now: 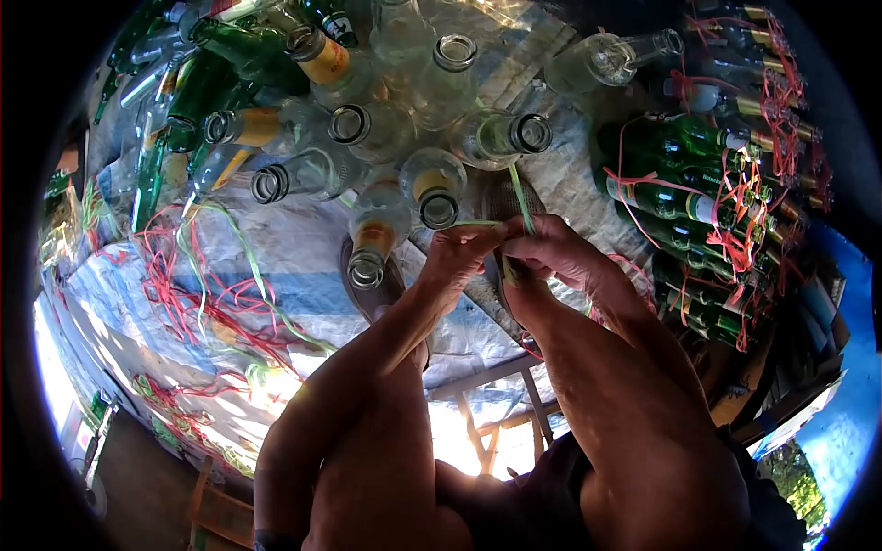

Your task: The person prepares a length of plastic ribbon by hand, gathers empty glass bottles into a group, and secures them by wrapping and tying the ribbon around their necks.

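Note:
My left hand (pixel 457 255) is closed in a pinch on a thin, pale green plastic string (pixel 521 197), close to the cluster's near side. Right beside it, my right hand (pixel 558 250) has its fingers closed on the same string. One length runs up past a clear glass bottle (pixel 489 138); another passes left below a bottle with an orange label (pixel 435 188). Several clear bottles stand or tilt together in front of my hands, among them an orange-labelled one (pixel 375 230) by my left shoe. Fingertips partly hide the string where the hands meet.
Green bottles tied with red string (pixel 671 197) lie stacked at right. A loose clear bottle (pixel 606 62) lies at upper right. More green bottles (pixel 207 83) lie at upper left. Tangled red and green string (pixel 211 285) covers part of the white-and-blue tarp (pixel 312 292).

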{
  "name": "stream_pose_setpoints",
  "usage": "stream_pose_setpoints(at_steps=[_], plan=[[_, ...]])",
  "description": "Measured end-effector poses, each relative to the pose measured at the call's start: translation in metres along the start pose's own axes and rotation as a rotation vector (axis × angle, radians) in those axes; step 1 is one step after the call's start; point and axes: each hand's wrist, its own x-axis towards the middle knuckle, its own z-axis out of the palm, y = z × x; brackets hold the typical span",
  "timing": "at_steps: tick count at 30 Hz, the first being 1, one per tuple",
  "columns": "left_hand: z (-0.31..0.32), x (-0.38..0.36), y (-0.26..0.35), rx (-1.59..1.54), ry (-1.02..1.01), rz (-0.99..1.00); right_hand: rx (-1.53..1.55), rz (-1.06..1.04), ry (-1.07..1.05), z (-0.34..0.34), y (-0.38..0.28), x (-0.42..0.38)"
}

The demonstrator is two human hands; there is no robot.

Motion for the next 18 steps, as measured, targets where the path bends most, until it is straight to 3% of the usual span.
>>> stream_pose_setpoints(at_steps=[6,12,18], plan=[[0.001,0.001,-0.001,-0.079,-0.058,-0.013,0.023,-0.065,0.074,0.004,0.008,0.008],[0.000,0.001,0.002,-0.138,-0.102,-0.007,0.067,0.029,0.131,0.000,0.003,0.005],[-0.006,-0.023,0.027,0.008,-0.174,-0.077,0.137,0.019,0.119,-0.019,-0.004,0.004]])
